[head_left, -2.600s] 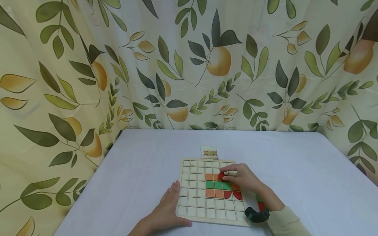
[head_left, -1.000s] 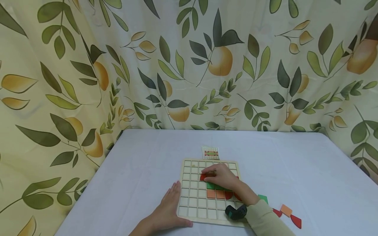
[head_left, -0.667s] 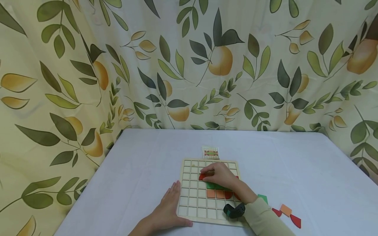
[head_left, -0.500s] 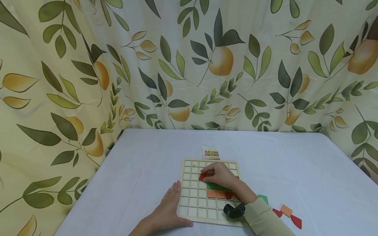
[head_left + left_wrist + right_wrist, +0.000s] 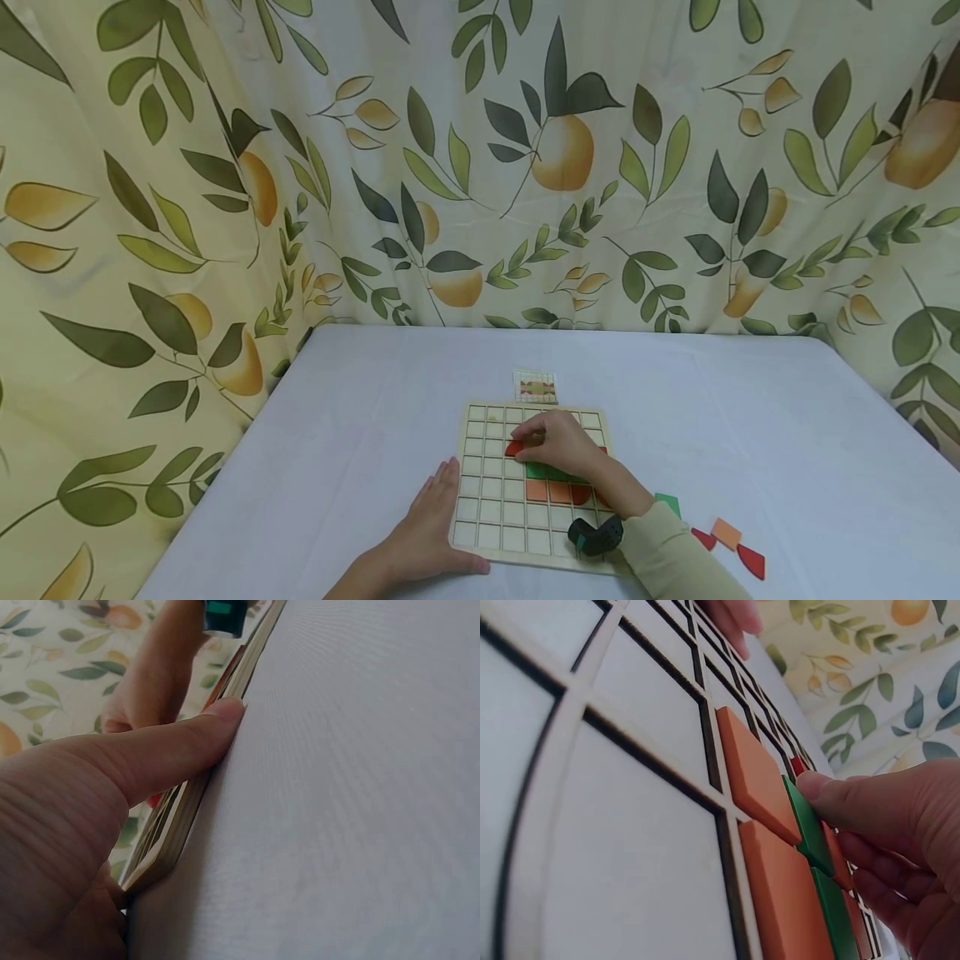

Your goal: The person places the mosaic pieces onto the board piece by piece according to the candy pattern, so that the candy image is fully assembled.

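My right hand (image 5: 558, 442) pinches a red tile with a curved edge (image 5: 513, 448) between thumb and fingers, at a cell of the wooden grid board (image 5: 480, 533). The right wrist view shows the thumb on that red tile (image 5: 798, 764), which is mostly covered. Just nearer lie green tiles (image 5: 536, 471) and a row of orange tiles (image 5: 547, 492); further tiles are hidden under the hand. My left hand (image 5: 420, 529) rests against the board's left side with straight fingers. Its thumb (image 5: 187, 742) lies along the board's front edge in the left wrist view.
Behind the board lies a small pattern card (image 5: 536, 387). Loose tiles are on the white table (image 5: 360, 417) to the right: a green one (image 5: 667, 503), an orange one (image 5: 726, 533) and red ones (image 5: 752, 562). A leafy patterned curtain (image 5: 450, 167) hangs behind.
My right hand has moved left across the board with a red tile, from the right end of the top orange row to its left end, then stayed nearly still. The left hand stays put.
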The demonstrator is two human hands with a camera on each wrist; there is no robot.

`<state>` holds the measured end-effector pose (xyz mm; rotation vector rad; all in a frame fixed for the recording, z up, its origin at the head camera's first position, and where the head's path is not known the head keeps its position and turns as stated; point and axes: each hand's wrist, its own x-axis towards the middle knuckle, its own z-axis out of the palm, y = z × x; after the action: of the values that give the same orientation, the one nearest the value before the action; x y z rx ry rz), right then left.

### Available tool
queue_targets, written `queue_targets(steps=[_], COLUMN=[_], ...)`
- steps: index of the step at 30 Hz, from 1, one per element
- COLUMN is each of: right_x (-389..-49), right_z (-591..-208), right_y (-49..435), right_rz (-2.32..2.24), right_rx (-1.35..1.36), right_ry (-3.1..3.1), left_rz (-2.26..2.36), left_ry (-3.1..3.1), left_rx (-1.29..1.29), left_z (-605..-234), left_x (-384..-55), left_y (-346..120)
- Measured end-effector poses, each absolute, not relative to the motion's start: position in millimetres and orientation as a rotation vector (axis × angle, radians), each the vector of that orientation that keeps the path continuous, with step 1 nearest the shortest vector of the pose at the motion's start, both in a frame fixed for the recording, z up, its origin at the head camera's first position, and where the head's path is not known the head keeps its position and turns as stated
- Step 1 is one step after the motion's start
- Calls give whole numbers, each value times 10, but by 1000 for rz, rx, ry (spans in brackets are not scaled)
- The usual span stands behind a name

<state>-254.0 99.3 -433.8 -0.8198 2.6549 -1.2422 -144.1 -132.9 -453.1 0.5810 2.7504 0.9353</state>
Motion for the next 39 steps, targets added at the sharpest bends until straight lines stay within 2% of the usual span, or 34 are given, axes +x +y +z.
queue_targets(steps=[22,39], right_x=[-2472,-2204], right_z=[-4334,-4299], right_y=[1048,1350], right_rz=[-1199,-1140], right_rx=[-824,-804], right_ry=[2701,2804], left_rz=[931,940], left_ry=[2735,2759], left_rx=[524,527], left_z=[-4544,-4558], left_x=[-1456,-1445], left_y=[-1289,-1303])
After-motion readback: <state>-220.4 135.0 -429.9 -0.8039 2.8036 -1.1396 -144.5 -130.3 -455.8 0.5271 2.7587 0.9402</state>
